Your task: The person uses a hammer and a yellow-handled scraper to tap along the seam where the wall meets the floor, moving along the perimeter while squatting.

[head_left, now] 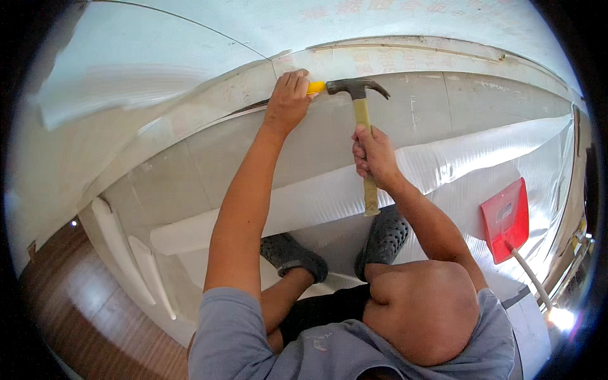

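Note:
My left hand (289, 102) is closed around a yellow-handled tool (315, 87) low against the wall, at the joint with the grey floor. Only the handle's yellow end shows; the rest is hidden by my fingers, so I cannot tell its kind. In my right hand (375, 155) is a claw hammer (356, 88), gripped midway along its yellowish handle. Its dark head lies sideways, the striking face at the end of the yellow handle and the claw pointing right. A dark gap (250, 107) runs along the base strip to the left of my left hand.
A rolled edge of silvery sheeting (443, 155) crosses the floor before my dark clogs (383, 234). On the right lies a red dustpan (506, 218) with a long handle. White strips (120, 244) lie at the left, beside brown wood flooring (95, 304). Pale wall panels (177, 57) rise ahead.

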Demonstrator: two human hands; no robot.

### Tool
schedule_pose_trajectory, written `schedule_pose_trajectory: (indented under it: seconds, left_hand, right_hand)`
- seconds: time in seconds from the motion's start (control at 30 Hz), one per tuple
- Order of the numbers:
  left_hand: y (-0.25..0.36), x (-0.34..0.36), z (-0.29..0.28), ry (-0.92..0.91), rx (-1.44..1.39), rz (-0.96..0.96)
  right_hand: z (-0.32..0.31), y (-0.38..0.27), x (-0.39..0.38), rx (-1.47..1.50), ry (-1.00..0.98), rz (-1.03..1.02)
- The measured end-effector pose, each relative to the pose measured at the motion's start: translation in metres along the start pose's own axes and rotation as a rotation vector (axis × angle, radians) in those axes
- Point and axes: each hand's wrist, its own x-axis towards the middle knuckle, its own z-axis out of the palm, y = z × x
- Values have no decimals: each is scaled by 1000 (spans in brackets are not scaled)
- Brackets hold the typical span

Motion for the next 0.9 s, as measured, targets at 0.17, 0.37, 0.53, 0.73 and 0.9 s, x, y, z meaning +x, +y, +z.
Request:
schedule_pose_trajectory:
  seconds: [0.17, 0.37, 0.53, 0.73, 0.9]
  left_hand:
    - [6, 5, -2, 2, 2, -10]
    - [3, 2, -5, -15, -52, -44]
    - [1, -3, -6, -39, -30, -54]
    - [2, -2, -6, -82, -33, -79]
    - [-1, -7, -6, -6, -61, -58]
  right_hand:
    - [1, -2, 7, 216, 163, -236]
    - [8, -3, 2, 161, 166, -220]
    - [2, -3, -3, -55, -11, -7]
    - [12, -2, 0, -16, 62, -87]
    - [22, 4, -5, 146, 151, -225]
